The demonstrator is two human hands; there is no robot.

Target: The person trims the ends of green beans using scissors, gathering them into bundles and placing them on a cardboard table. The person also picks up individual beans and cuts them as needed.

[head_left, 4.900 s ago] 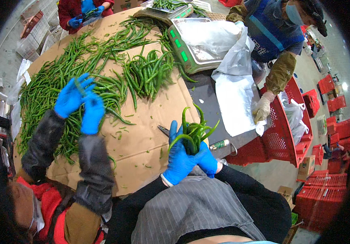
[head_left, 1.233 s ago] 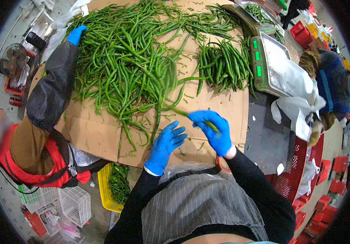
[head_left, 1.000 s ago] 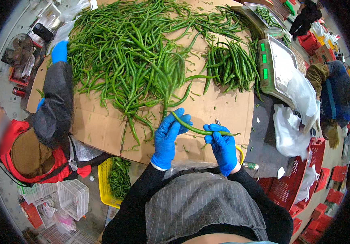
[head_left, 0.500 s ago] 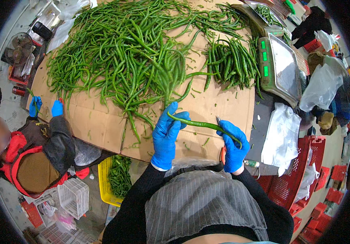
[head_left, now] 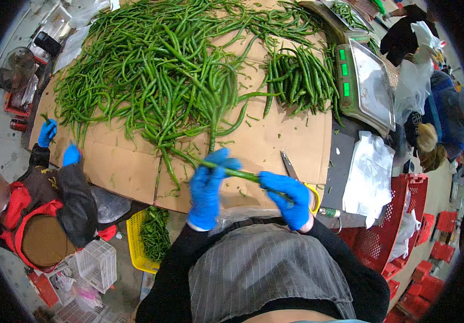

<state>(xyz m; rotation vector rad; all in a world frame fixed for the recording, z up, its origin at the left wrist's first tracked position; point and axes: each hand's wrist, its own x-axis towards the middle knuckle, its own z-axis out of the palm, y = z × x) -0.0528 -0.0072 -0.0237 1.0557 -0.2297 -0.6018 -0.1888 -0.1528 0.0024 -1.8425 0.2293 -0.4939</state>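
Note:
A long green chili pepper [head_left: 241, 174] stretches between my two blue-gloved hands above the near edge of the cardboard. My left hand [head_left: 205, 189], blurred by motion, grips one end. The other end runs into my right hand [head_left: 287, 197], whose fingers close around it. Against that hand are scissors [head_left: 290, 167] with a yellow-orange handle, blades pointing away from me; whether the hand also holds them I cannot tell. A big loose heap of green chili peppers [head_left: 151, 75] spreads beyond my left hand. Farther right lies a neater, lined-up pile of chili peppers [head_left: 301, 81].
Scales [head_left: 369, 86] with green displays and white plastic bags [head_left: 369, 177] flank the cardboard [head_left: 108, 161] on the right. A yellow crate [head_left: 135, 242] of peppers is below left, a red crate [head_left: 385, 237] at right. Another person [head_left: 54, 210] works at the left.
The chili pepper has come closer to me and tilts down toward my right hand. My right hand has moved left and turned, uncovering more of the scissors. My left hand has lowered slightly.

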